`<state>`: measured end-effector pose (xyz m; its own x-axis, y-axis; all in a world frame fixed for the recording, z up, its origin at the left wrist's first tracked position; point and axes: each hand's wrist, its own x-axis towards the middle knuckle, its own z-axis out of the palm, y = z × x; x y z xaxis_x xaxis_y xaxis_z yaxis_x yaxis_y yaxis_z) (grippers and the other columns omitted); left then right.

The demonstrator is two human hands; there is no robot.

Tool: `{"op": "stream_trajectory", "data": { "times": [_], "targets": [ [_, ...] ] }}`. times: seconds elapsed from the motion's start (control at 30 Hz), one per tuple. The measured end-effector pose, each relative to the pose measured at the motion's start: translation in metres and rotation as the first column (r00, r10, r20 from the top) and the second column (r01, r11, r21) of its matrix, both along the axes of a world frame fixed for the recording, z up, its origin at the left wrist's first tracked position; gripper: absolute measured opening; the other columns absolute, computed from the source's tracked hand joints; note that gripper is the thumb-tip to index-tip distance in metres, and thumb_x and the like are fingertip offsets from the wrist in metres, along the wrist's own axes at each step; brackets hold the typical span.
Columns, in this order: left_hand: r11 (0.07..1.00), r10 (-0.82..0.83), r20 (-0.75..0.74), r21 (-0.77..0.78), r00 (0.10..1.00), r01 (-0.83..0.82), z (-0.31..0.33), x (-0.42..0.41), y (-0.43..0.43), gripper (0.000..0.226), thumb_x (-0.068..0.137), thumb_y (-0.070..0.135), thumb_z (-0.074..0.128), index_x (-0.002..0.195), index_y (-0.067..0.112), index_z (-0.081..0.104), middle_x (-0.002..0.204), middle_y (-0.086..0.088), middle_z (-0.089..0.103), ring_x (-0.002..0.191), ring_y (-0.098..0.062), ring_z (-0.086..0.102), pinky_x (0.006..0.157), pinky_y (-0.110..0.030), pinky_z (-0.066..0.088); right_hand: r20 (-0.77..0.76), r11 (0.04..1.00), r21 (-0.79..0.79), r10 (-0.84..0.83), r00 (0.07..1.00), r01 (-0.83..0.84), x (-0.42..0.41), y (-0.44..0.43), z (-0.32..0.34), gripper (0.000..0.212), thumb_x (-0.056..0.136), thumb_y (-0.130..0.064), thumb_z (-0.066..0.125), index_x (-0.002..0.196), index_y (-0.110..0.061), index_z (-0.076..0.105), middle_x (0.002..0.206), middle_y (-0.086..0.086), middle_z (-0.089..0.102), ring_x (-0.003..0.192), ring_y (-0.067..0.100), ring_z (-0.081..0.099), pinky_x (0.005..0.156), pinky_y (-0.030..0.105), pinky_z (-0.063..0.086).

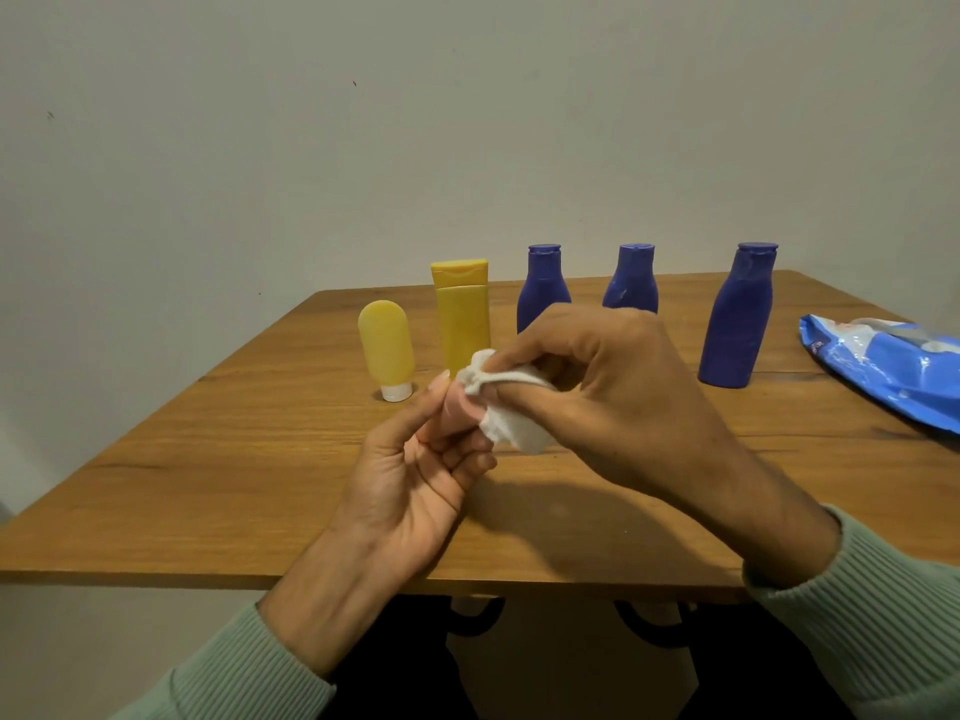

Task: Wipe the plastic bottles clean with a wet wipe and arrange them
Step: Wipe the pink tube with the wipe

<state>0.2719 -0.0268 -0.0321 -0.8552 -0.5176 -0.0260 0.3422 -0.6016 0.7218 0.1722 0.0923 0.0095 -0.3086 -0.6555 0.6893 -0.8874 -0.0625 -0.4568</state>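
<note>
Above the middle of the wooden table [208,459], my left hand [415,491] holds a small pinkish object [454,407] between thumb and fingers; most of it is hidden. My right hand [613,387] pinches a crumpled white wet wipe [514,423] and presses it against that object. Behind the hands stands a row of bottles: a pale yellow tube [387,350] upright on its white cap, a taller yellow bottle [462,314], and three dark blue bottles [543,288] [631,283] [737,319]. My right hand partly covers the two middle blue ones.
A blue wet wipe pack [883,366] lies at the table's right edge. A plain wall rises just behind the table. Dark metal table legs show below the near edge, between my green sleeves.
</note>
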Motion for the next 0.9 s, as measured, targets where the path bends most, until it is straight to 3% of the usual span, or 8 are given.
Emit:
{"op": "stream_trajectory", "data": {
  "times": [0.13,0.23,0.37,0.47,0.6,0.73,0.9],
  "targets": [
    [1.0,0.002,0.033,-0.019,0.999,-0.001,-0.001,0.0,-0.002,0.022,0.076,0.023,0.063,0.068,0.007,0.076,0.068,-0.016,0.063,0.048,-0.017,0.058,0.043,-0.024,0.052,0.03,0.986,-0.091,-0.139,0.99,0.141,-0.01,0.003,0.003,0.021,0.08,-0.027,0.071,0.099,-0.018,0.071,0.088,-0.012,0.063,0.08,-0.001,0.06,0.072,0.01,0.049],
    [1.0,0.006,0.03,-0.023,1.0,-0.005,-0.001,-0.001,-0.002,0.024,0.078,0.024,0.063,0.07,0.006,0.077,0.067,-0.015,0.063,0.048,-0.016,0.058,0.043,-0.024,0.052,0.063,0.992,-0.072,-0.097,0.993,0.102,-0.008,0.004,0.005,0.022,0.079,-0.027,0.072,0.1,-0.02,0.07,0.088,-0.015,0.062,0.081,-0.001,0.061,0.071,0.008,0.049],
    [1.0,0.021,0.004,0.005,1.0,-0.021,-0.002,0.0,-0.002,0.022,0.078,0.021,0.062,0.073,0.008,0.079,0.07,-0.009,0.065,0.054,-0.014,0.062,0.047,-0.023,0.054,0.004,0.997,0.052,0.051,0.999,-0.051,0.005,0.001,0.002,0.021,0.079,-0.028,0.07,0.098,-0.02,0.071,0.087,-0.017,0.062,0.085,-0.001,0.059,0.071,0.01,0.049],
    [1.0,0.008,0.01,0.022,1.0,-0.008,-0.003,0.0,-0.004,0.022,0.079,0.022,0.064,0.08,0.004,0.077,0.073,-0.011,0.065,0.054,-0.015,0.062,0.049,-0.023,0.055,0.001,0.983,0.174,0.055,0.999,-0.054,-0.001,0.004,0.007,0.018,0.078,-0.025,0.072,0.096,-0.023,0.072,0.082,-0.022,0.058,0.085,0.0,0.06,0.075,0.014,0.051],
    [0.999,0.016,0.043,-0.032,0.999,-0.015,-0.003,-0.001,-0.001,0.024,0.081,0.022,0.062,0.071,0.008,0.078,0.064,-0.01,0.064,0.048,-0.014,0.057,0.043,-0.022,0.052,0.02,0.999,0.036,-0.004,1.0,0.003,-0.005,0.002,0.005,0.019,0.078,-0.024,0.073,0.097,-0.021,0.072,0.085,-0.019,0.062,0.083,-0.001,0.061,0.072,0.011,0.05],
    [0.999,0.025,0.021,-0.025,0.999,-0.024,-0.002,-0.001,-0.001,0.026,0.08,0.02,0.06,0.064,0.011,0.078,0.062,-0.007,0.063,0.047,-0.013,0.058,0.043,-0.022,0.051,-0.007,0.984,0.156,0.089,0.996,-0.087,-0.003,0.002,0.007,0.018,0.078,-0.024,0.073,0.095,-0.021,0.072,0.087,-0.017,0.063,0.085,-0.001,0.06,0.074,0.013,0.051],
    [1.0,0.019,0.031,-0.019,0.999,-0.018,-0.003,-0.002,-0.004,0.022,0.081,0.022,0.062,0.072,0.009,0.078,0.065,-0.01,0.064,0.047,-0.014,0.057,0.043,-0.023,0.051,0.017,0.999,0.043,0.009,1.0,-0.009,-0.004,0.0,0.004,0.02,0.077,-0.025,0.073,0.097,-0.019,0.071,0.084,-0.02,0.06,0.083,-0.002,0.06,0.07,0.008,0.049]
  ]
}}
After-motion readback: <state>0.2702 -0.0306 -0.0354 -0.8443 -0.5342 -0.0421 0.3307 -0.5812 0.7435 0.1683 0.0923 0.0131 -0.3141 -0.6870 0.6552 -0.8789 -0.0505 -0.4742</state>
